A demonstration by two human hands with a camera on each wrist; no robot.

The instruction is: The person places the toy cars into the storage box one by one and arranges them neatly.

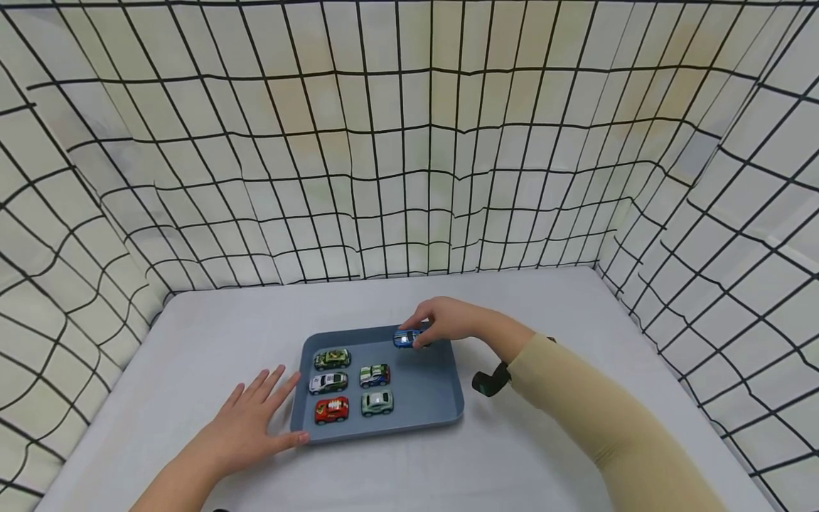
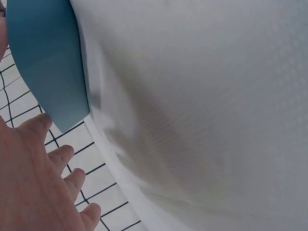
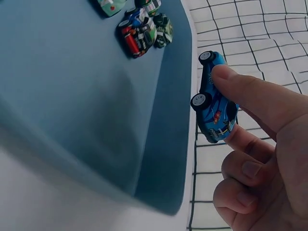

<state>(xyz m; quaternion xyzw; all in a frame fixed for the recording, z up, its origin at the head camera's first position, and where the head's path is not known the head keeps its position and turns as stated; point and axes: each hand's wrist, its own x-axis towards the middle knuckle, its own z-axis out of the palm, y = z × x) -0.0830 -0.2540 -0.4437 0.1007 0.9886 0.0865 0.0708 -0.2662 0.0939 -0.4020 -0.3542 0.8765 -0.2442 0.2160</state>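
A blue toy car is pinched between the thumb and fingers of my right hand, held over the far edge of a blue-grey tray. Inside the tray, a green patterned toy car, a white-and-dark toy car and a red toy car form a column on the left. Beside them sit a multicoloured toy car and a pale green toy car. My left hand lies spread with straight fingers at the tray's left side, thumb by the near left corner.
A white cloth covers the table. White sheets with a black grid enclose the back and both sides. A dark object, apparently a strap or device, shows beside the right sleeve.
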